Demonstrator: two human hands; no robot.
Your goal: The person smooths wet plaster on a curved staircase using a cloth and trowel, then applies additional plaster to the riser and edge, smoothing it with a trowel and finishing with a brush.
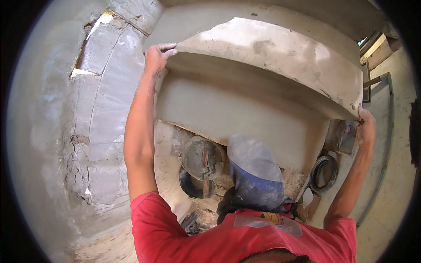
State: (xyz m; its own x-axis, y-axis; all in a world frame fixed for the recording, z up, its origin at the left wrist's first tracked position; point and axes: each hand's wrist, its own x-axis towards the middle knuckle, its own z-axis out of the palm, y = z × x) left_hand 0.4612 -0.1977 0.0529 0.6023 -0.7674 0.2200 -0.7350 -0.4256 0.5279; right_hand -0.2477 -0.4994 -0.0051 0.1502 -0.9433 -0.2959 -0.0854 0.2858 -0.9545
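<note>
A long pale slab (263,57), dusty and stained, spans the far middle, its thick front edge toward me and bowed by the lens. Where that edge ends on the left, my left hand (157,58) has its fingers and thumb closed at the corner. At the opposite front corner, farther right and lower in the picture, my right hand (366,125) grips the slab, some fingers hidden by the hand itself. Below the slab is a smooth grey plastered face (237,105) in shadow. What supports the slab underneath cannot be seen.
Near my knee (256,175) stands a round container of grey mortar (195,153) with a wooden-handled tool (206,186) and a black tub (188,186). A black ring-shaped thing (323,174) lies right. Cracked plaster (105,105) covers the left wall; a long bar (386,144) runs right.
</note>
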